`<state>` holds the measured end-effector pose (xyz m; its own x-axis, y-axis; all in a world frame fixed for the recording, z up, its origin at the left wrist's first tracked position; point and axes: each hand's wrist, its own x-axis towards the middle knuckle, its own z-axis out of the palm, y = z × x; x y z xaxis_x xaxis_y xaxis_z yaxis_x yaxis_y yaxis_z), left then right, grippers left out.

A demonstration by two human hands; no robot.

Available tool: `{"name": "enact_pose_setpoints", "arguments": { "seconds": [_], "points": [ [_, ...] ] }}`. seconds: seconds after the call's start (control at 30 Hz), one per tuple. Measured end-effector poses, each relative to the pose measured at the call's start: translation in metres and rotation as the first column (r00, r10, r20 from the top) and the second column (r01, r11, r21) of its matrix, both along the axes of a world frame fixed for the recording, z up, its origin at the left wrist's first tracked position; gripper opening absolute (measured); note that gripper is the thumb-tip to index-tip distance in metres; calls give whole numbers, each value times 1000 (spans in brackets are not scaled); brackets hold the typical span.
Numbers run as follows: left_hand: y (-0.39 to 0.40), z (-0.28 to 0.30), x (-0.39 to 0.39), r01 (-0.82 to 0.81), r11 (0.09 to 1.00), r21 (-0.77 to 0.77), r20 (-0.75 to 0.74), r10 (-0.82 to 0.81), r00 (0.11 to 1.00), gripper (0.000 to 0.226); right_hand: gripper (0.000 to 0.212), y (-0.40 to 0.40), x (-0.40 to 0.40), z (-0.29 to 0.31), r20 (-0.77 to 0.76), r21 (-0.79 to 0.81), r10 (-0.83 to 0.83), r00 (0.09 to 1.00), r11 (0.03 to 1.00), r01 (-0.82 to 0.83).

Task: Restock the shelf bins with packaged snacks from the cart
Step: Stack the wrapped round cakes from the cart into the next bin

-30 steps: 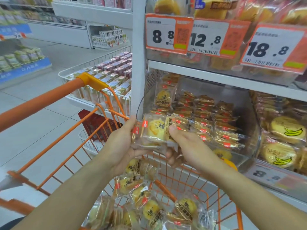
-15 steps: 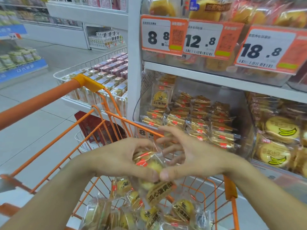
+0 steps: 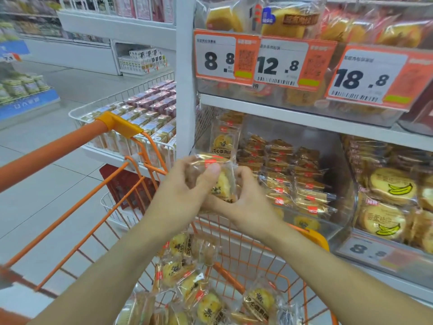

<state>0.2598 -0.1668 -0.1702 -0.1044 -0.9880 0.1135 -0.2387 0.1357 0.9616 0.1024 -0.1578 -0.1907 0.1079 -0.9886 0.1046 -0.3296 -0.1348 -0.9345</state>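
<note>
Since half a second ago both hands have come up from just above the cart to the level of the bin's front edge, and the packets that hung loosely below the fingers are now gathered tight between the palms. The left hand (image 3: pixel 178 195) curls round the near side of the snack packets (image 3: pixel 218 181), thumb pressed on the top wrapper; the right hand (image 3: pixel 248 202) cups them from the other side with its fingers wrapped underneath. How many packets are in the bundle I cannot tell; at least two wrappers show.

Just beyond the grip, slightly right, the clear shelf bin (image 3: pixel 339 221) holds three rows of the same egg-yolk pastries lying flat, plus one packet (image 3: pixel 226 137) standing upright at its back left corner. Below the grip the orange cart (image 3: pixel 311 238) carries roughly ten loose packets, heaped. Right of the bin sit banana-print cakes (image 3: pixel 393 186), two plainly visible. Three price tags (image 3: pixel 281 64) hang on the shelf above the grip.

The bin's front lip lies just past the knuckles, with open space above the stacked rows and beneath the upper shelf edge (image 3: pixel 304 120). The white upright post (image 3: pixel 185 90) stands close on the left.
</note>
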Motion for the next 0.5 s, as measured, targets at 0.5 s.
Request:
{"name": "enact_pose_setpoints", "arguments": {
  "seconds": [0.5],
  "points": [
    [-35, -51, -1, 336, 934, -120, 907, -34, 420, 78, 69, -113, -15, -5, -320, -50, -224, 920, 974, 220]
  ]
}}
